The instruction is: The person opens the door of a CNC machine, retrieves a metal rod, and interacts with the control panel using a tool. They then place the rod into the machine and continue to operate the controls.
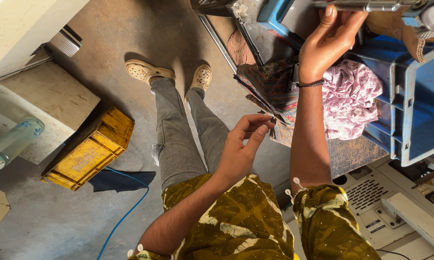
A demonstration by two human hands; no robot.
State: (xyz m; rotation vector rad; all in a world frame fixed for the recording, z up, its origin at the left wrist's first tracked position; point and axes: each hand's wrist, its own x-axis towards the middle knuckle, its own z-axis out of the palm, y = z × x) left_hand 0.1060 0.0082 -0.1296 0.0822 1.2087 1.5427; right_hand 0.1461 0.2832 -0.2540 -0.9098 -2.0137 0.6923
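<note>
Head view: the right hand (pixel 330 41) is reached up, and its fingers are curled around a metal rod (pixel 361 6) on the blue machine frame (pixel 414 106). The left hand (pixel 243 144) is held loose and half open, with nothing in it, near patterned cloth (pixel 270 91). Pink cloth (pixel 349 98) is bunched just beside the frame. No cloth is picked up yet.

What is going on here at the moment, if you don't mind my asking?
A seated person reaches the right hand up to a metal rod on a blue machine frame, fingers curled against it. The left hand hovers open over the lap, fingertips near a dark patterned cloth. A pink floral cloth lies bunched by the frame. A yellow crate sits on the floor.
</note>
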